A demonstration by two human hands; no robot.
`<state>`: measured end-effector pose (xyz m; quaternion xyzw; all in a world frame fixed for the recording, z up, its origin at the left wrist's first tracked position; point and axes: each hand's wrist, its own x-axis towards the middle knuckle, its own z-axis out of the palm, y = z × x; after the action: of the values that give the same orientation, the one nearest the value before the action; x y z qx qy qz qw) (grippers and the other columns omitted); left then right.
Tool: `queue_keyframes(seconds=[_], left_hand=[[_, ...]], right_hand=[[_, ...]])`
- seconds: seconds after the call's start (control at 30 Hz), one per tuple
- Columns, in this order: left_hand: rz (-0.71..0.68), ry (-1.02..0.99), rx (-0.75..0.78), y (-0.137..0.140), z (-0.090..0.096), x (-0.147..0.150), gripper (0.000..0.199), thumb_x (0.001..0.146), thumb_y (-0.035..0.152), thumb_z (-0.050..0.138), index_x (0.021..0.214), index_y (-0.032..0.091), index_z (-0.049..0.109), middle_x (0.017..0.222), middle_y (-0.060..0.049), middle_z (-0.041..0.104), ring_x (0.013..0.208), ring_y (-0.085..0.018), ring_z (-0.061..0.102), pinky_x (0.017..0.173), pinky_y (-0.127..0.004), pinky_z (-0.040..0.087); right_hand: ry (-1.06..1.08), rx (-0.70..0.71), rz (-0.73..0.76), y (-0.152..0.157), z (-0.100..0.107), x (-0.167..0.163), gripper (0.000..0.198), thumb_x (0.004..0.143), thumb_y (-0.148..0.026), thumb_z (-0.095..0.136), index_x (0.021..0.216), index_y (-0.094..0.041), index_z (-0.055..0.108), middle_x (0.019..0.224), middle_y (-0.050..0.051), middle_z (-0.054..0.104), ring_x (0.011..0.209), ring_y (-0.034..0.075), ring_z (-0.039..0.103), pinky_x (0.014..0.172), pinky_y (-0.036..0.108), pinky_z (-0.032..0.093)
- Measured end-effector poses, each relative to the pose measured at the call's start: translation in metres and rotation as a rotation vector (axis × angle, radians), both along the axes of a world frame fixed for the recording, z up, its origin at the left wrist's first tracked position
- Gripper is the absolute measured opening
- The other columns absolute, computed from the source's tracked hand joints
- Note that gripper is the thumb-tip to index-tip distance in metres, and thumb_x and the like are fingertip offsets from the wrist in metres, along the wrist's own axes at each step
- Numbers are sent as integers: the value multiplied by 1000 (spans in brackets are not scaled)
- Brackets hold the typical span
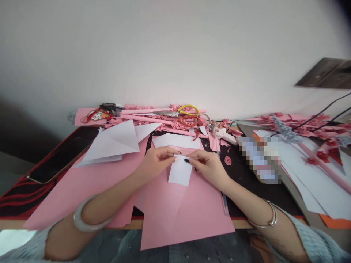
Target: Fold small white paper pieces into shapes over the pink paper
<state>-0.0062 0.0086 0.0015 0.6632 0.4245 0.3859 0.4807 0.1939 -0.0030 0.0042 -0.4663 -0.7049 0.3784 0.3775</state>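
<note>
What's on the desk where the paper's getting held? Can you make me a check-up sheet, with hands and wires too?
Surface: black-and-red mat, partly covered by paper.
Job's things: small white paper, above a large pink sheet.
Clutter: scissors, glue gun and pink paper flowers near the wall.
Hands: left hand and right hand pinch the white paper's upper edge.
Cables: black cables at right.
Surroundings: dark wall plate, upper right.
</note>
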Motion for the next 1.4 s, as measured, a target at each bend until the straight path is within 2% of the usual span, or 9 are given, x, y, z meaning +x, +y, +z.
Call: queue_keyframes(seconds=[0.1,0.27,0.53,0.73,0.97,1.1,1.2,1.3,1.4], left_hand=[[-3,42,55,-2,3,0,19,78,33,61,87,17,66,86,-4,68,78,-16,62,69,-26,49],[-19,131,194,-1,5,0,14,79,30,60,81,18,69,78,-3,61,71,-13,56,61,-23,44],[-92,184,145,-1,4,2,15,82,26,55,84,19,68,84,-2,69,78,-15,62,67,-24,47],[-107,355,407,-3,4,2,18,85,18,50,81,19,67,79,-1,69,73,-14,61,66,-24,44],[-37,385,510,1,1,-5,18,84,14,49,83,19,66,81,-1,69,74,-14,62,69,-24,46],[50,349,472,5,1,-10,18,85,16,46,83,18,64,80,-1,68,73,-14,61,69,-25,46],[78,253,370,4,5,-8,19,87,24,45,92,18,63,90,-4,67,81,-16,62,71,-26,48],[-46,272,321,2,6,-3,18,86,27,49,95,19,63,96,-3,67,84,-16,62,71,-24,47],[-133,381,365,0,2,1,18,87,21,47,85,19,65,82,0,68,74,-14,61,65,-22,43]], right_hand=[[-33,77,9,1,2,1,15,81,-24,57,69,-17,63,66,2,60,61,12,52,57,25,41],[5,108,63,2,4,0,19,82,-22,54,64,-17,55,69,1,53,66,13,51,61,25,40],[-71,-7,115,-2,2,-3,13,82,-20,50,78,-16,62,71,2,63,63,12,55,59,24,42],[-143,78,124,-4,0,-3,13,80,-13,48,74,-15,60,66,0,60,59,10,51,55,21,40],[-149,106,92,-3,6,1,14,81,-13,47,71,-15,57,64,0,57,59,10,50,55,21,39],[-103,89,58,-1,5,6,13,82,-16,48,71,-16,57,64,0,55,59,11,49,55,22,38],[-46,60,47,1,2,7,13,83,-18,48,73,-16,57,65,0,56,60,11,50,55,22,39],[-59,44,83,2,0,4,13,82,-17,48,75,-16,58,67,1,58,62,11,52,57,22,40],[-101,64,148,2,0,-1,13,82,-13,47,79,-15,59,70,1,60,63,11,53,59,21,41]])
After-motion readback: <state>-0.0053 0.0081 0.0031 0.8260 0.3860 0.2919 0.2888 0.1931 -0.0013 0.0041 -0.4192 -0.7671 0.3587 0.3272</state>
